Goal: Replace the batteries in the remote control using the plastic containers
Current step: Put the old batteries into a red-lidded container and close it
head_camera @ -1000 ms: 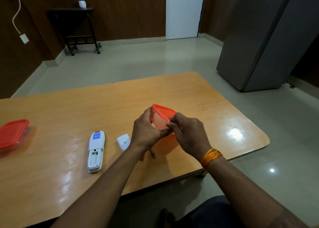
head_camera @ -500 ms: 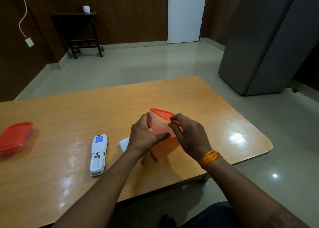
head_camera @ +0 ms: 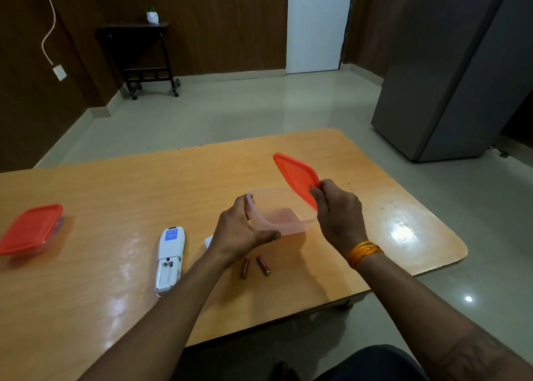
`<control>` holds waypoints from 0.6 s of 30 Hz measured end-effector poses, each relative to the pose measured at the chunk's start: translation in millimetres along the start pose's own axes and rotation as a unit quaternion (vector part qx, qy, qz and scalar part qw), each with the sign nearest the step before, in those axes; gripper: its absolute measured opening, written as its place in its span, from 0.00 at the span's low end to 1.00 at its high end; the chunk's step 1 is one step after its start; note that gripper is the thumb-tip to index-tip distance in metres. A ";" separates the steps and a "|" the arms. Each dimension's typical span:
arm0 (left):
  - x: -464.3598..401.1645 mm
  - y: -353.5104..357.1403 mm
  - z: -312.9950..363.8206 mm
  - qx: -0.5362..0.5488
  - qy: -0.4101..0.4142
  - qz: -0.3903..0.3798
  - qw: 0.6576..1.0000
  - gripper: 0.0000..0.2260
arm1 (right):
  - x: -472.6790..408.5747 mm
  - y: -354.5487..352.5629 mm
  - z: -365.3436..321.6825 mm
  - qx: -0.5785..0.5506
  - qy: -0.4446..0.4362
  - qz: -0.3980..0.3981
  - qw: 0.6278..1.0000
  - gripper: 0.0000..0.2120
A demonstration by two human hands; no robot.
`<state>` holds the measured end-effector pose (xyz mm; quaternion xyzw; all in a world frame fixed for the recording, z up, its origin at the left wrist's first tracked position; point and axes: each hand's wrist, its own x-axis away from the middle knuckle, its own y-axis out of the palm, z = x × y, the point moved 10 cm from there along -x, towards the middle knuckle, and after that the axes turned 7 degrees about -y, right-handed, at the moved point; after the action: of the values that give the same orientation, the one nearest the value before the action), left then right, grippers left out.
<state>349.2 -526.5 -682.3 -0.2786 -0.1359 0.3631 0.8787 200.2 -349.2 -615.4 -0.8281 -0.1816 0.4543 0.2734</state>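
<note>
My left hand (head_camera: 240, 233) grips the near left wall of a clear plastic container (head_camera: 281, 215), held just above the wooden table (head_camera: 115, 196); it looks empty. My right hand (head_camera: 337, 213) pinches its orange lid (head_camera: 295, 177), lifted off and tilted up to the right. Two reddish-brown batteries (head_camera: 255, 266) lie on the table below my left wrist. The white remote (head_camera: 170, 258) lies face down to their left, its battery compartment open. Its white cover (head_camera: 208, 241) peeks out behind my left hand.
A second container with an orange lid (head_camera: 30, 230) sits closed at the table's far left. The table's near edge runs just below the batteries. A grey cabinet (head_camera: 450, 72) stands on the floor to the right, a dark side table (head_camera: 138, 54) by the far wall.
The lid has come off the container: my right hand swung it up and to the right, while my left hand kept hold of the now open container.
</note>
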 end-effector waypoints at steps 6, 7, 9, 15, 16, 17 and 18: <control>0.4 3.6 -10.3 -0.003 -0.058 0.032 0.998 0.47 | 8.1 -26.1 28.0 -0.044 0.128 0.106 0.985 0.13; -0.9 3.5 -9.5 -0.004 -0.066 0.045 0.997 0.46 | 13.5 -31.0 32.2 -0.051 0.151 0.126 0.979 0.13; -4.3 4.8 -9.0 -0.011 -0.083 0.063 0.994 0.45 | 26.7 -38.6 44.3 -0.068 0.207 0.156 0.963 0.13; -7.0 8.5 -8.3 -0.029 -0.110 0.095 0.989 0.38 | 73.0 -34.5 83.4 -0.111 0.359 0.132 0.917 0.14; -5.8 8.2 -6.3 -0.036 -0.107 0.099 0.989 0.36 | 77.6 -31.3 83.8 -0.105 0.362 0.113 0.919 0.14; -4.6 8.0 -4.6 -0.043 -0.106 0.102 0.988 0.35 | 81.6 -27.8 85.0 -0.094 0.366 0.093 0.921 0.15; -3.3 7.7 -3.4 -0.049 -0.106 0.103 0.988 0.34 | 84.9 -24.6 86.5 -0.082 0.370 0.075 0.922 0.15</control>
<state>344.0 -525.8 -689.7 -0.2939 -0.2163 0.4722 0.8024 169.5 -258.4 -693.5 -0.9680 -0.0416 0.1183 0.2175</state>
